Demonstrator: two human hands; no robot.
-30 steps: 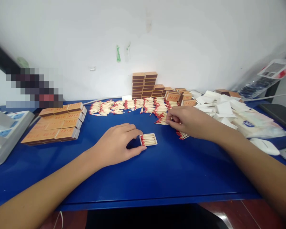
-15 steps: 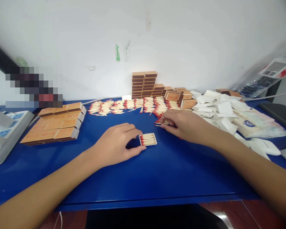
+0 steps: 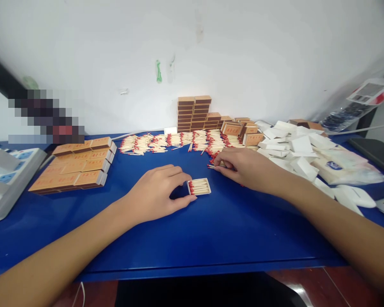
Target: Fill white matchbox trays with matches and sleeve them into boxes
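A small white matchbox tray [image 3: 199, 186] with red-tipped matches in it lies on the blue table [image 3: 211, 230]. My left hand [image 3: 156, 192] rests beside it, thumb and fingers closed on its left end. My right hand [image 3: 246, 167] lies further back, its fingertips pinched on a few loose matches [image 3: 215, 163] at the near edge of a long heap of matches [image 3: 179, 142].
Closed brown matchboxes sit in a flat block [image 3: 77, 164] at the left and in a stack [image 3: 193, 113] against the wall. Empty white trays [image 3: 294, 145] pile at the right, next to a tissue pack [image 3: 342, 164] and a white mouse [image 3: 355, 197]. A grey device [image 3: 3, 179] stands far left.
My right hand has slid left along the match heap and closed its fingertips on a few matches. My left hand and the tray have stayed put.
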